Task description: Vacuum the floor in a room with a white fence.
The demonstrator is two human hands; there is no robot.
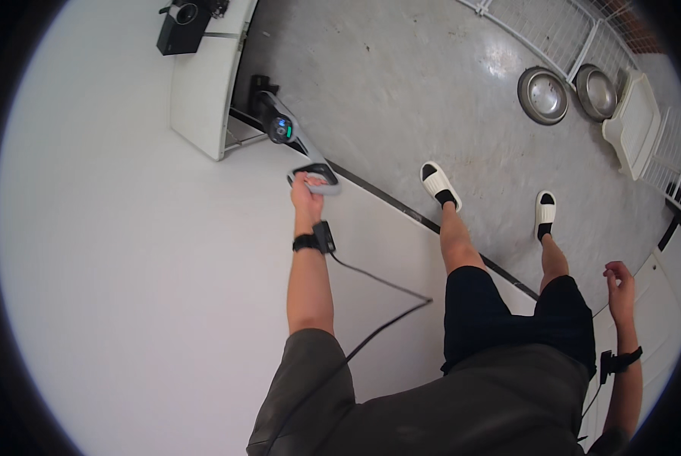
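My left hand is wrapped around the loop handle of a grey and black upright floor cleaner. A lit display shows on its body, and the dark lower end reaches the floor beside a white table. The underside of its floor head cannot be made out. At the right, my right hand hangs beside my body with loosely curled fingers and nothing in it. Each wrist carries a black strap with a small cabled device.
A white table bearing a black projector-like box stands against the white wall. Two metal bowls, a white plastic tray and white wire fencing are on the grey floor. A white door is at right.
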